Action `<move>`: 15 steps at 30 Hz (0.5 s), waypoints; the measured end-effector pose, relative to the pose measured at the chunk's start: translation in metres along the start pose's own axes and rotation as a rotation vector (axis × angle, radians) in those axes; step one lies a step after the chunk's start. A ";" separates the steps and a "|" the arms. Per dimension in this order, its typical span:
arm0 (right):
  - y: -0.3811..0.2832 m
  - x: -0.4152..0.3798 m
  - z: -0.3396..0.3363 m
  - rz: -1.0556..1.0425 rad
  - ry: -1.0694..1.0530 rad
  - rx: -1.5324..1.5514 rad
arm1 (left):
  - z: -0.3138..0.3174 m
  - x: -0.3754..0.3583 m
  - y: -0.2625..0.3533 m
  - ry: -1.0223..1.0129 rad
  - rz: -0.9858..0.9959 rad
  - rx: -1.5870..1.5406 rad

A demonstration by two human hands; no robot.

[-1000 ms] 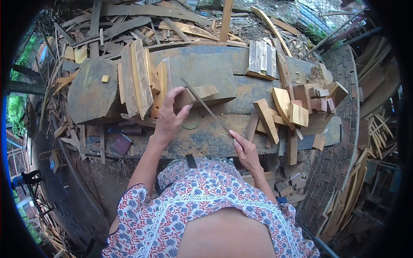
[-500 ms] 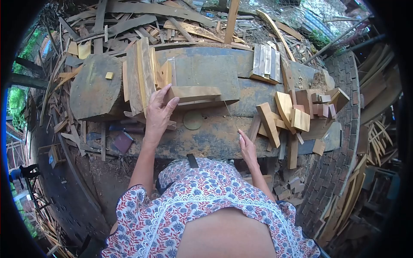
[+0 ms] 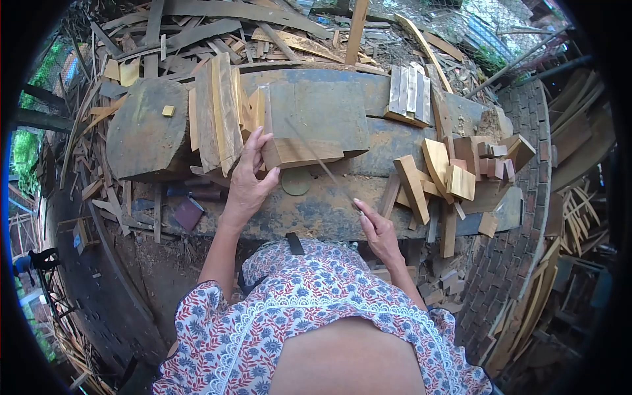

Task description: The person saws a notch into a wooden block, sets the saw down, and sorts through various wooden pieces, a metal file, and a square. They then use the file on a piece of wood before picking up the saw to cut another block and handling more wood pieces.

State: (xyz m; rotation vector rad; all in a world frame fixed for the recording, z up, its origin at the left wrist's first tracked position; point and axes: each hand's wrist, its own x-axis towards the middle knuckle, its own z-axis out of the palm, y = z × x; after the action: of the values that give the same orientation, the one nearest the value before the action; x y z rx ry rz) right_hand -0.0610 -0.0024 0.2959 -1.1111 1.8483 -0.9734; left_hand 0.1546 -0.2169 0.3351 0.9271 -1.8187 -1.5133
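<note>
My left hand [image 3: 251, 174] grips the left end of a wooden block [image 3: 306, 153], fingertips at its upper corner and thumb below. The block lies along the near edge of a dark, flat-topped stump [image 3: 322, 108]. In my right hand [image 3: 376, 230] is a long, thin tool [image 3: 322, 166] like a narrow blade or rod, fingers closed round its near end. It slants up and left, crossing over the block in this view. Close to my left hand, several boards [image 3: 214, 118] stand stacked on the stump's left side.
A worn bench [image 3: 336, 210] runs beneath the stump. Cut wood pieces [image 3: 428, 178] are piled on the right, with a bundle of grey strips [image 3: 408, 95] behind. A small yellow block [image 3: 168, 110] sits on a left stump. A dark red flat object [image 3: 189, 214] lies near front left.
My right hand has raised the thin tool, swinging its far end up and left over the block. The block has turned in my left hand, and its broad side now faces me.
</note>
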 end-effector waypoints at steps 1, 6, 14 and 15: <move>-0.002 -0.001 0.000 -0.098 -0.055 -0.023 | 0.001 -0.001 0.000 0.013 0.003 0.006; 0.053 0.007 0.014 0.135 0.015 0.019 | 0.004 0.000 -0.010 0.065 0.013 0.025; 0.099 0.012 0.014 0.263 0.131 -0.075 | 0.006 0.006 -0.030 0.296 -0.177 0.083; 0.097 0.012 0.016 0.263 0.130 -0.069 | 0.005 0.008 -0.032 0.292 -0.174 0.083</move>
State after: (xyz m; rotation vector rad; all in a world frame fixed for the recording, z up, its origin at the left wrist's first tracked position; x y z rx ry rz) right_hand -0.0844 0.0159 0.2012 -0.8329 2.0846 -0.8504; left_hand 0.1503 -0.2235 0.3029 1.3028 -1.6332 -1.3281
